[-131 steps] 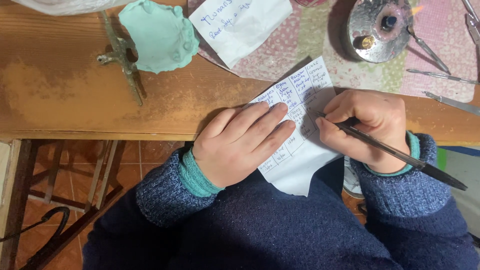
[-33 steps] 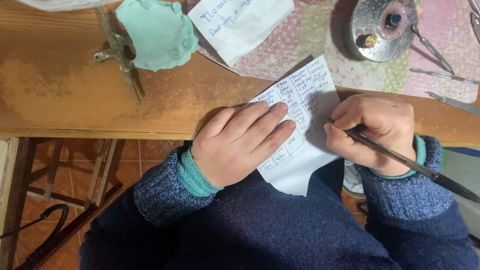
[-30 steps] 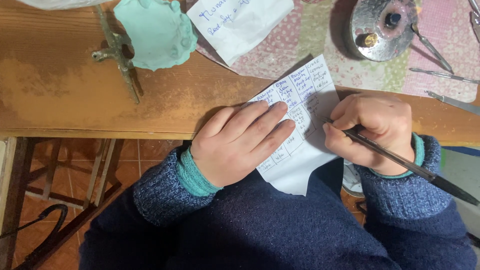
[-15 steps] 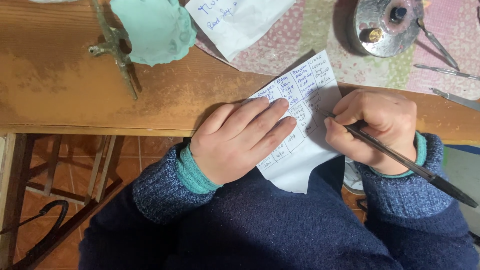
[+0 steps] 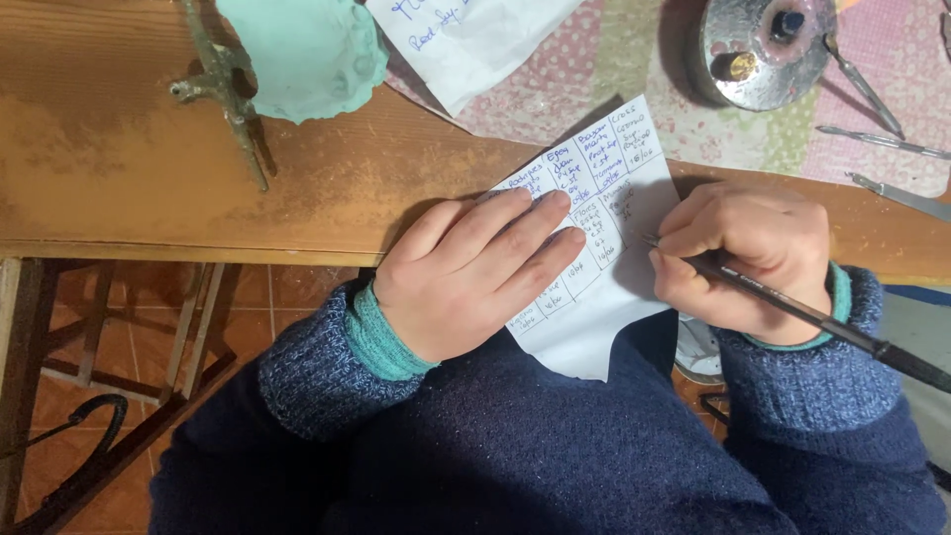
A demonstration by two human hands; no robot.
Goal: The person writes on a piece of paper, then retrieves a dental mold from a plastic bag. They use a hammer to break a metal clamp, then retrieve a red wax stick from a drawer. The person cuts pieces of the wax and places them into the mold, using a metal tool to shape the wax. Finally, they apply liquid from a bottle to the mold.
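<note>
The sheet of paper lies at the front edge of the wooden table, and its lower part hangs over this edge, above the person's dark blue sweater. The paper is white and has a hand-drawn grid with blue writing in the boxes.

The left hand lies flat on the left part of the paper, fingers stretched and close together, pressing it down; it grips nothing. The right hand is on the right side of the paper, and its fingers are closed around a black pen. The tip of the pen touches the paper near its right edge, and the long body of the pen goes away to the lower right.

Behind the paper, farther on the table, there is a second white sheet with writing. To the left of the paper, farther back, stands a pale green dish with a metal tool just beside it. Behind the paper to the right is a round metal container on a patterned cloth.
</note>
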